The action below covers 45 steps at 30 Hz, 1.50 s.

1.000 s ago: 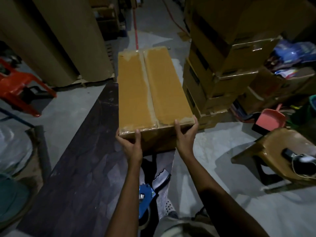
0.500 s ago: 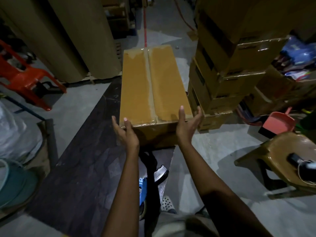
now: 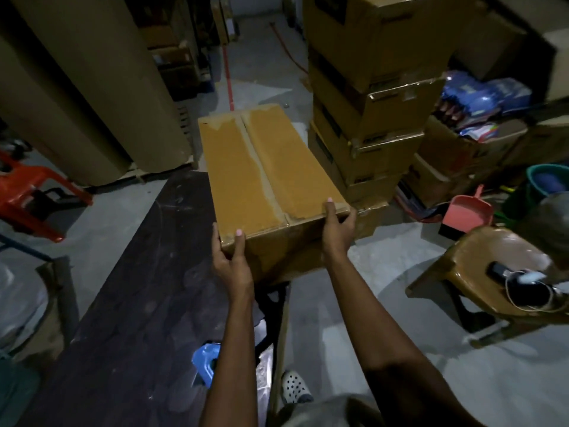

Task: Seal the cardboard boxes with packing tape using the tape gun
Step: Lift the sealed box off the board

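1. Between the two sets of fingers: cardboard box [image 3: 271, 174], top face up, long axis running away from the fingertips. I read shiny tape along the centre seam and over the near edge.
2. left hand [image 3: 231, 263] pinches the near-left corner. The thumb lies on the near face with its tip at the top edge. The other fingers go round the left side wall, mostly hidden from my feed.
3. right hand [image 3: 337, 229] grips the near-right corner. The thumb tip lies up on the top face and the fingers wrap round the right wall, close together.
4. Below and left of the left fingers: dark table [image 3: 138, 288]. I can't tell whether the box rests on it or is carried.
5. tape gun [image 3: 204, 363]: blue, well behind the left fingers at the table's edge, partly hidden by the left forearm. Neither hand touches it.
6. Just beyond the right fingers: stack of boxes [image 3: 369, 118], close beside the held box.
7. Right of the right fingers: pink dustpan [image 3: 465, 214] and brown chair [image 3: 492, 266], well apart from the box. Far left of the left fingers: red chair [image 3: 27, 192].
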Tool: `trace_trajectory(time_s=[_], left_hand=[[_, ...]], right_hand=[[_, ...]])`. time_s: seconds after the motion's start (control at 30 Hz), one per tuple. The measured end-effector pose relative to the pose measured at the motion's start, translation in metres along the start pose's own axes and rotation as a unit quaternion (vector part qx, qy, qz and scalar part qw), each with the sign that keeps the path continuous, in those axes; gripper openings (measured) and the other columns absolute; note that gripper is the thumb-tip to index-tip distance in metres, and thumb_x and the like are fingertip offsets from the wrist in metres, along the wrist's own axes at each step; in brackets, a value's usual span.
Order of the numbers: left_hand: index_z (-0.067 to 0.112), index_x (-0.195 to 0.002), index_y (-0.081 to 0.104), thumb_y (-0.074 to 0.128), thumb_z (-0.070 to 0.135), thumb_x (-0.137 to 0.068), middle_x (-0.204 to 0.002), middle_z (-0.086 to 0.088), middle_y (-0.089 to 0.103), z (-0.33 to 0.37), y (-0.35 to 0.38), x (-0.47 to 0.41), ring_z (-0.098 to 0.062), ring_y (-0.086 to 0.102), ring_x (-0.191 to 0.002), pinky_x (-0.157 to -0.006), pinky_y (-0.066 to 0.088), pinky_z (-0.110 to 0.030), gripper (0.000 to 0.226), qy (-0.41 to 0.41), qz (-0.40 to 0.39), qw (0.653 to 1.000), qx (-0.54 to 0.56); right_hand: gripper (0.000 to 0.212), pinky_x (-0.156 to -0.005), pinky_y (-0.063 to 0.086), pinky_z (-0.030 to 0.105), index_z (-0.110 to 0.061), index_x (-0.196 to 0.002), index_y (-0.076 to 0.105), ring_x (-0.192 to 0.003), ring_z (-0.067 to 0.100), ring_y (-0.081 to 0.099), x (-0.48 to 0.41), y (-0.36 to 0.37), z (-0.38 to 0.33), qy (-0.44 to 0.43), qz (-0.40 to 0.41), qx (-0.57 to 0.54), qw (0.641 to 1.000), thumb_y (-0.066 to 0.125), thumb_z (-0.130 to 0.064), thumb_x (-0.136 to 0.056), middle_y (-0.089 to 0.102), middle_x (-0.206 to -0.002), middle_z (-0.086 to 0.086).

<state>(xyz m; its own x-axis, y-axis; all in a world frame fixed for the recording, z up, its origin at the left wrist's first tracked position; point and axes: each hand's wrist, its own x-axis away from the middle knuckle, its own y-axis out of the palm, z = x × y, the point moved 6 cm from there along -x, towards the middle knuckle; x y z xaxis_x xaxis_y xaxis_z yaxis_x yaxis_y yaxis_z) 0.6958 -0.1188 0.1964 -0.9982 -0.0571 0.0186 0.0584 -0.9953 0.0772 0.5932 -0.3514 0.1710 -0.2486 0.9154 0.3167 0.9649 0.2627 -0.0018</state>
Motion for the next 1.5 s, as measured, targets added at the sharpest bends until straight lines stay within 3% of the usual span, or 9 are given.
trace_trajectory(time_s=[0.23, 0.43, 0.63, 0.9, 0.97, 1.07, 1.23, 1.4, 1.5], left_hand=[[0.024, -0.146, 0.056, 0.081, 0.039, -0.084, -0.140, 0.011, 0.061, 0.043, 0.086, 0.084, -0.005, 0.058, -0.128, -0.108, 0.050, -0.041, 0.068, 0.045, 0.000, 0.999, 0.012], [0.025, -0.146, 0.055, 0.081, 0.033, -0.087, -0.121, 0.035, 0.053, 0.055, 0.159, 0.194, 0.030, 0.048, -0.104, -0.094, 0.041, -0.009, 0.065, 0.052, -0.019, 0.998, -0.002], [0.036, -0.147, 0.051, 0.078, 0.046, -0.083, -0.145, 0.013, 0.055, 0.052, 0.179, 0.287, -0.007, 0.052, -0.132, -0.108, 0.047, -0.031, 0.070, 0.050, -0.003, 0.999, -0.021], [0.034, -0.151, 0.047, 0.074, 0.044, -0.090, -0.132, 0.017, 0.057, 0.060, 0.191, 0.367, 0.002, 0.056, -0.117, -0.091, 0.047, -0.012, 0.068, 0.059, 0.003, 0.995, -0.077], [0.039, -0.151, 0.045, 0.072, 0.054, -0.087, -0.133, 0.017, 0.057, 0.051, 0.197, 0.382, -0.001, 0.055, -0.121, -0.095, 0.049, -0.018, 0.071, 0.052, -0.001, 0.994, -0.093], [0.047, -0.147, 0.046, 0.068, 0.068, -0.081, -0.150, 0.012, 0.047, 0.022, 0.209, 0.395, -0.018, 0.042, -0.139, -0.109, 0.046, -0.043, 0.073, 0.007, -0.020, 0.991, -0.130], [0.045, -0.145, 0.050, 0.070, 0.058, -0.083, -0.153, 0.002, 0.040, -0.032, 0.220, 0.394, -0.029, 0.039, -0.142, -0.115, 0.036, -0.056, 0.067, -0.118, -0.058, 0.979, -0.157], [0.039, -0.154, 0.037, 0.060, 0.050, -0.098, -0.150, 0.002, 0.050, -0.083, 0.223, 0.392, -0.027, 0.052, -0.132, -0.105, 0.047, -0.042, 0.062, -0.193, -0.146, 0.950, -0.198], [0.045, -0.156, 0.024, 0.054, 0.057, -0.099, -0.157, -0.001, 0.044, -0.123, 0.224, 0.383, -0.032, 0.050, -0.135, -0.107, 0.046, -0.052, 0.066, -0.262, -0.188, 0.921, -0.218]], right_hand=[[0.059, -0.097, 0.042, 0.035, -0.026, -0.146, 0.050, -0.128, 0.022, 0.052, -0.041, -0.122, -0.071, -0.032, 0.024, -0.016, 0.999, 0.067, -0.050, -0.095, 0.054, -0.143, -0.001], [0.055, -0.102, 0.044, 0.037, -0.027, -0.140, 0.056, -0.124, 0.021, 0.052, -0.074, -0.250, -0.092, -0.029, 0.032, -0.042, 0.998, 0.071, -0.049, -0.092, 0.054, -0.129, -0.006], [0.050, -0.101, 0.050, 0.040, -0.030, -0.133, 0.062, -0.119, 0.023, 0.060, -0.084, -0.336, -0.079, 0.001, 0.016, -0.043, 0.999, 0.073, -0.049, -0.088, 0.064, -0.129, -0.002], [0.041, -0.090, 0.056, 0.042, -0.023, -0.113, 0.069, -0.103, 0.022, 0.063, -0.083, -0.421, -0.079, 0.041, 0.046, -0.030, 0.998, 0.077, -0.044, -0.079, 0.068, -0.113, -0.001], [0.045, -0.087, 0.055, 0.041, -0.022, -0.113, 0.070, -0.101, 0.022, 0.062, -0.089, -0.440, -0.080, 0.042, 0.058, -0.020, 0.997, 0.077, -0.045, -0.075, 0.067, -0.114, -0.001], [0.062, -0.090, 0.055, 0.042, -0.022, -0.127, 0.068, -0.103, 0.023, 0.061, -0.095, -0.465, -0.069, 0.048, 0.082, 0.010, 0.995, 0.075, -0.050, -0.073, 0.067, -0.120, 0.000], [0.077, -0.098, 0.053, 0.049, -0.023, -0.130, 0.067, -0.115, 0.032, 0.062, -0.101, -0.492, -0.041, 0.062, 0.126, 0.088, 0.986, 0.071, -0.064, -0.065, 0.067, -0.128, 0.004], [0.067, -0.101, 0.048, 0.043, -0.018, -0.134, 0.065, -0.125, 0.036, 0.059, -0.110, -0.500, -0.001, 0.074, 0.150, 0.151, 0.974, 0.076, -0.055, -0.079, 0.064, -0.136, 0.012], [0.065, -0.093, 0.043, 0.035, -0.014, -0.135, 0.064, -0.126, 0.033, 0.058, -0.117, -0.491, 0.029, 0.100, 0.138, 0.144, 0.975, 0.078, -0.049, -0.083, 0.062, -0.138, 0.011]])
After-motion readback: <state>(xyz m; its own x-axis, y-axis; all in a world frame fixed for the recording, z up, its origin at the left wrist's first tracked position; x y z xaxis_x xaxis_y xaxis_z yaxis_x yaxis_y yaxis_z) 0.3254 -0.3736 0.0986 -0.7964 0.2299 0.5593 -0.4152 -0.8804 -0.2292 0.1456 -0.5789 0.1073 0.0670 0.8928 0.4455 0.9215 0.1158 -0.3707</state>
